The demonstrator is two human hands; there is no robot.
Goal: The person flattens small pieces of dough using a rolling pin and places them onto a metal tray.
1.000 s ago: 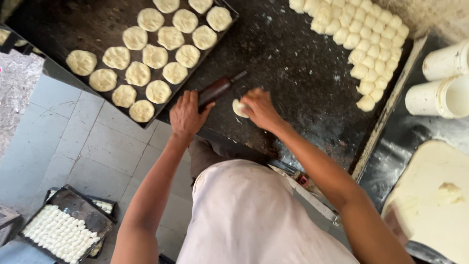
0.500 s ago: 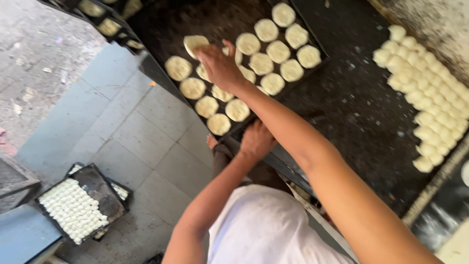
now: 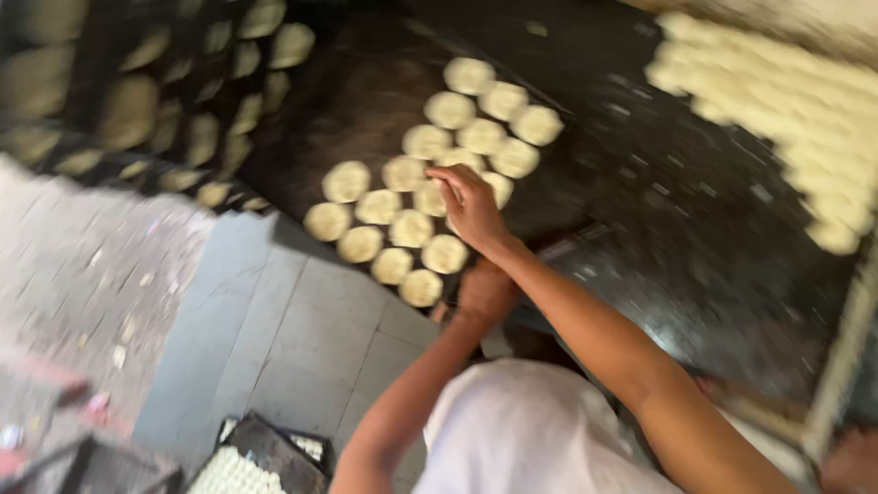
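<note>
dark worktop (image 3: 695, 229) fills the far and right of the view, scuffed and floury, much of it blurred. on its left part sits a dark tray (image 3: 366, 101) carrying flat pale dough rounds (image 3: 468, 75) in tight rows, touching or just beside one another; the near rows are full, the far left of the tray is bare. a long heap of small dough pieces (image 3: 777, 110) lies far right on the worktop, well apart from the tray. a second tray of rounds (image 3: 128, 101) shows far left, darker and out of focus. grey tiled floor (image 3: 302, 338) below, with a crate of small white pieces (image 3: 229, 476) at the near edge. right hand (image 3: 471, 206) reaches over the middle rows of the tray, palm down, fingers loosely spread and bent, tips on or just above a round; cannot tell whether it grips one or only presses it, as the hand covers that spot. left hand (image 3: 485, 288) sits near the tray's near edge, under the right forearm, back towards the camera; cannot tell how open it is or whether it holds anything. judgement: the step in hand looks like laying a round into its row. doing it well likely calls for lowering it flat, edge just beside its neighbours without overlapping, then letting go lightly so the shape is not stretched, and keeping the forearm lifted off the near rows.
</note>
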